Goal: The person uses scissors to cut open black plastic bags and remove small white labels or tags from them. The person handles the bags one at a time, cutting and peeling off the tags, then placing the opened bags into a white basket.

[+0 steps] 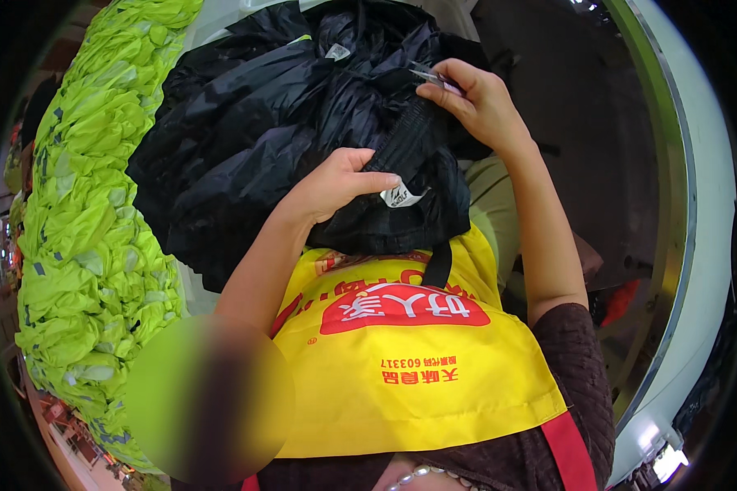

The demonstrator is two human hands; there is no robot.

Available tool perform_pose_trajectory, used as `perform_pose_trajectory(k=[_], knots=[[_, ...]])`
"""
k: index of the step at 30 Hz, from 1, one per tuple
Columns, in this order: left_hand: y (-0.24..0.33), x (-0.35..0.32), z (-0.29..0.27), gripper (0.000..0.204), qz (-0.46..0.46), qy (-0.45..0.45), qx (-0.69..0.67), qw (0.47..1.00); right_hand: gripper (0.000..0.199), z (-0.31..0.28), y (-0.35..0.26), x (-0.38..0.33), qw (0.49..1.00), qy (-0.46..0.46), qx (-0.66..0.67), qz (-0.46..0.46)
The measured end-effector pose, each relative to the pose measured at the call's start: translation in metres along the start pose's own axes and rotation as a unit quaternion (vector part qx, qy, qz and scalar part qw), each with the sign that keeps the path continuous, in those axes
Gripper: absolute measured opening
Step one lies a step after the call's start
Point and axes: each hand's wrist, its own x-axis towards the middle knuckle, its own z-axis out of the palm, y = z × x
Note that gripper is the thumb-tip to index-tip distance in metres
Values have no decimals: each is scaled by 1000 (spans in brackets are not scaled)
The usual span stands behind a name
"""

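Note:
A heap of black garments (237, 123) in thin, slightly shiny cloth lies in front of me and hangs down to my lap. My left hand (336, 184) pinches a gathered, ribbed edge (401, 135) of the nearest one between thumb and fingers. Close to that thumb, a white label (401, 196) sticks out from the cloth. Farther away and to the right, my right hand (485, 106) is closed around small thread snips (440, 82), their blades pointing left over the black cloth. Its thumb lies near the far end of the ribbed edge; whether it also grips the cloth, I cannot tell.
On the left runs a long pile of bright yellow-green garments (98, 164). Another white tag (336, 52) shows on the black heap. I wear a yellow apron (434, 409). At the right stands a pale curved surface with a metal edge (686, 204).

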Motion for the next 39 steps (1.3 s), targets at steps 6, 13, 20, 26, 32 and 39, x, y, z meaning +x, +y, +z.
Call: perform_pose_trajectory(k=[6, 13, 20, 26, 32, 39], knots=[[-11, 6, 5, 22, 31, 20, -27, 999, 26, 29, 17, 17, 999, 21, -29, -9], [-32, 19, -2, 17, 16, 85, -13, 996, 26, 47, 18, 19, 995, 94, -19, -7], [-15, 7, 7, 13, 302, 124, 258, 910, 23, 93, 36, 11, 992, 37, 89, 80], [-22, 15, 10, 18, 406, 253, 393, 785, 14, 109, 51, -5, 930, -9, 326, 167], [-27, 22, 20, 20, 308, 176, 136, 925, 12, 113, 46, -15, 933, 2, 328, 151], [-28, 18, 19, 21, 202, 98, 36, 974, 11, 85, 37, -14, 929, 110, 323, 140]])
